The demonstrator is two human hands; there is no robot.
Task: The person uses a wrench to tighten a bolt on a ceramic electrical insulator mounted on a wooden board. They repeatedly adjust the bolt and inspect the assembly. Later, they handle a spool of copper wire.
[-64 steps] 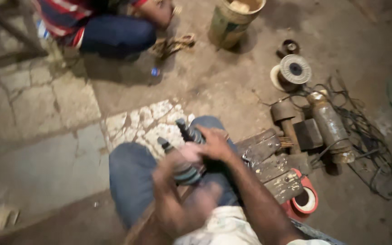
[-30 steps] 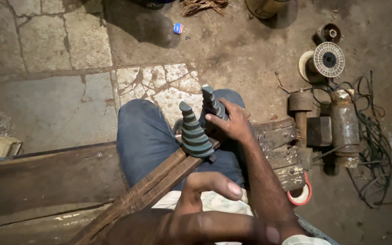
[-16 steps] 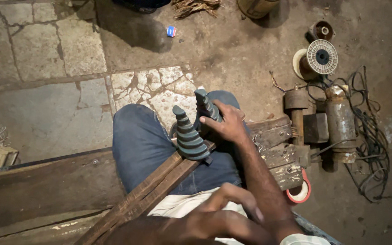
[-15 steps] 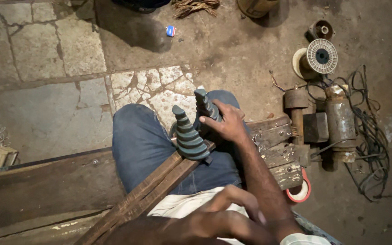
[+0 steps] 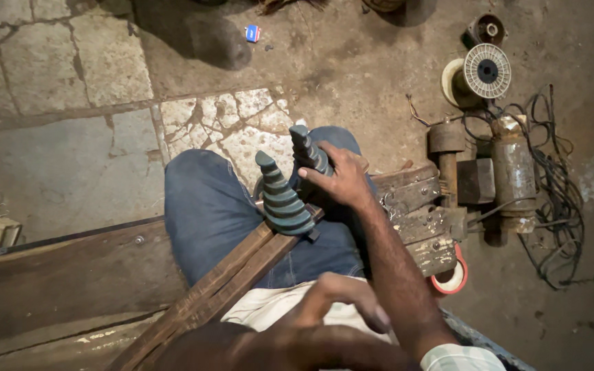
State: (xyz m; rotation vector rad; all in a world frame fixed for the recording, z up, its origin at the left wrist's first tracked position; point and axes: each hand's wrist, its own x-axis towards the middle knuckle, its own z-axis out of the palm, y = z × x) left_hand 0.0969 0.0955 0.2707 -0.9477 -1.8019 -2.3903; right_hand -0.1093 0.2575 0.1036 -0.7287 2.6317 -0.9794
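Right hand [image 5: 338, 180] closed around a ridged teal cone [image 5: 309, 150], second teal cone [image 5: 283, 198] beside it on a wooden frame [image 5: 228, 282], left hand [image 5: 317, 326] loosely curled, empty

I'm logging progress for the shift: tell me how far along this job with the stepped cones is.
Done: the near cone and far cone stand on the wooden bar across the lap. In hand: the right hand grips the far cone; the left hand hovers above the lap, holding nothing. Left: the wire spool lies apart, untouched, and no wire shows on either cone.
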